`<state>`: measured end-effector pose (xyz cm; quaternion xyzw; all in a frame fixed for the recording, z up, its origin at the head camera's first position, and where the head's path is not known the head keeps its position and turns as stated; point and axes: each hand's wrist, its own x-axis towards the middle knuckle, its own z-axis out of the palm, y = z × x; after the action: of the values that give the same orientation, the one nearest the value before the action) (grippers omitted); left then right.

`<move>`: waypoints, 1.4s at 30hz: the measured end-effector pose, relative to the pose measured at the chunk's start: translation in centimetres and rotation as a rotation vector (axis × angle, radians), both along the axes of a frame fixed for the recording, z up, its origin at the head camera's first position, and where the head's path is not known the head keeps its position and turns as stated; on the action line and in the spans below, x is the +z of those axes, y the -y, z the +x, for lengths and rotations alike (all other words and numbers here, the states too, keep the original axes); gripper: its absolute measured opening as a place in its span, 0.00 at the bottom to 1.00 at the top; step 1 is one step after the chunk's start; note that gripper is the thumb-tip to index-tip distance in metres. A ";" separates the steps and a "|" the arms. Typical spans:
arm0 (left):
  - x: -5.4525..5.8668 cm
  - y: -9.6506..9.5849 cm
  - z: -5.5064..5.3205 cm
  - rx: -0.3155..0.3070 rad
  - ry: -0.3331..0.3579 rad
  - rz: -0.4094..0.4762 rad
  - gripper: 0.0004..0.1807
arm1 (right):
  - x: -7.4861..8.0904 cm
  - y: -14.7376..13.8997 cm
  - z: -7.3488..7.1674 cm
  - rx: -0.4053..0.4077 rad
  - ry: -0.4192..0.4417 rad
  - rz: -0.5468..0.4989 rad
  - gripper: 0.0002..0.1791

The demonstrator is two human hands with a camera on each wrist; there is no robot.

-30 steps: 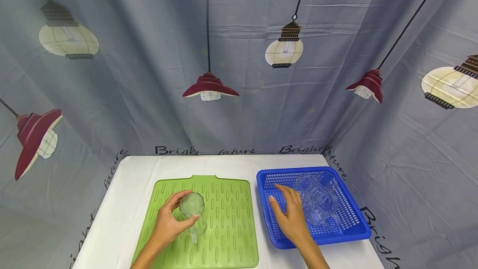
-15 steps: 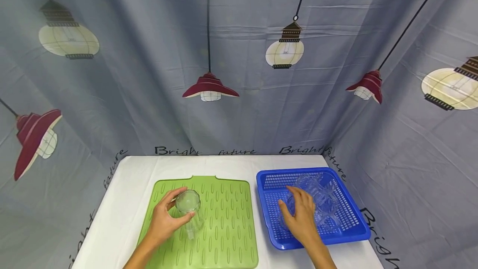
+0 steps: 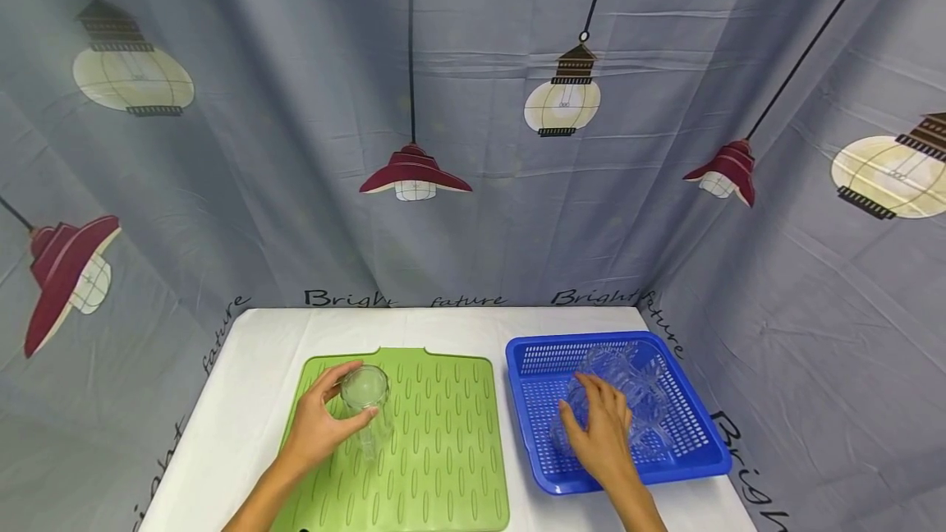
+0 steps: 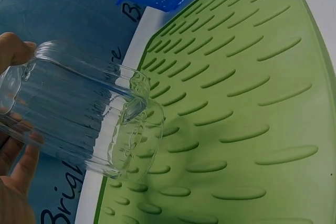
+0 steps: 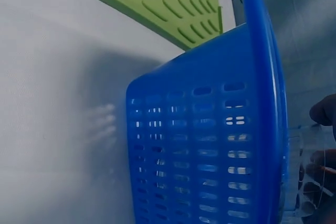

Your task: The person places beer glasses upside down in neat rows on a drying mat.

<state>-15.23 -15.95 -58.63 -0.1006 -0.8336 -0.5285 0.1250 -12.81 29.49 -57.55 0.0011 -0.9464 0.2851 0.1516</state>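
My left hand [image 3: 318,424] holds a clear glass mug [image 3: 366,388] over the left part of the green mat [image 3: 436,466], thumb and fingers around its upper end. In the left wrist view that mug [image 4: 73,108] is tilted, and its far end is above the ridged mat. My right hand [image 3: 602,437] is in the blue basket [image 3: 521,343] and grips another clear glass [image 3: 565,437]. From the right wrist, this glass [image 5: 304,169] rises past the basket rim with fingers behind it. Its lower part is hidden by the basket wall.
More clear glassware [image 3: 645,392] lies in the basket's right half, overlapping so that single pieces are hard to tell apart. Basket and mat stand side by side on a white tablecloth [image 3: 451,327]. A grey-blue curtain [image 3: 473,245] borders the table behind.
My left hand has moved the mug left and slightly farther away. My right hand has moved rightward in the basket, and a glass now shows in its grip.
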 end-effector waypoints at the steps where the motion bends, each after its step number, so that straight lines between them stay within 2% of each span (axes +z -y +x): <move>1: 0.0 0.1 -0.1 -0.002 0.000 0.000 0.43 | 0.0 0.0 0.0 -0.001 0.007 0.000 0.32; 7: -0.1 0.6 -0.6 0.003 -0.003 -0.018 0.43 | -0.3 0.0 0.0 -0.007 0.032 -0.012 0.32; 27: -0.5 1.2 -2.6 0.012 0.024 -0.086 0.43 | -0.8 0.1 -0.1 -0.018 0.003 -0.056 0.30; 34: -0.8 1.9 -3.4 0.005 0.011 -0.087 0.44 | -0.9 0.2 0.0 -0.025 0.000 -0.073 0.30; 42: -1.0 2.7 -3.9 -0.007 0.030 -0.085 0.45 | -1.0 0.2 0.0 -0.035 0.001 -0.080 0.30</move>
<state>-19.16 -18.64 -59.61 -0.1009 -0.8568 -0.4945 0.1060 -12.79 29.31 -58.60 -0.0215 -0.9342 0.3201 0.1562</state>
